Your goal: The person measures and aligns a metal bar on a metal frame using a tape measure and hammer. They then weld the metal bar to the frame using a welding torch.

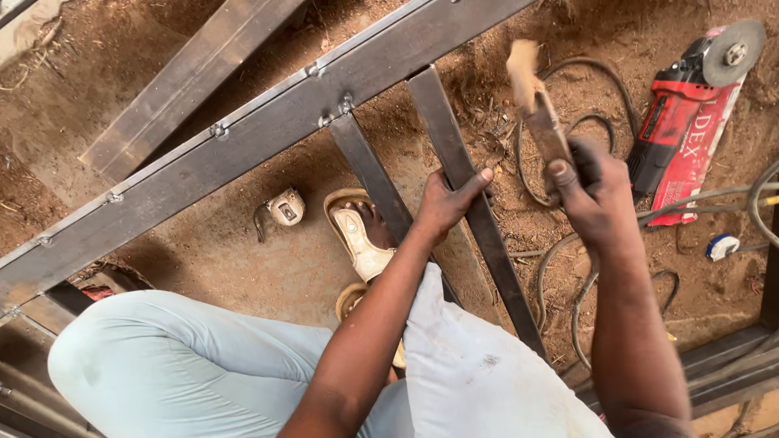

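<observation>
Seen from above, over dirt ground (243,243). At the upper right a flat red box (704,154) with white lettering lies on the ground, long and narrow, tilted so that its top end points up and to the right; a red and black grinder (677,101) rests on it, its grey disc (734,53) at the top right corner of the view. Just below the box lies a small white and blue object (721,246), too small to identify. Dark cables (568,284) loop over the ground between the box and the steel frame. A long steel beam (243,138) runs diagonally from lower left to upper right, with weld tacks along its edge; two flat bars meet it from below, the left bar (369,174) and the right bar (475,211). The left hand (449,203) is closed around the right bar at mid-length, thumb laid across its upper face, forearm rising from the bottom of the view. The right hand (596,199) is clenched on the handle of a hammer (540,109), which is raised above the ground to the right of the bars; its head is motion-blurred, pale and indistinct. The wrist is bent upward. A sandalled foot (361,235) rests on the ground under the left bar, beside pale trousers (203,357).
</observation>
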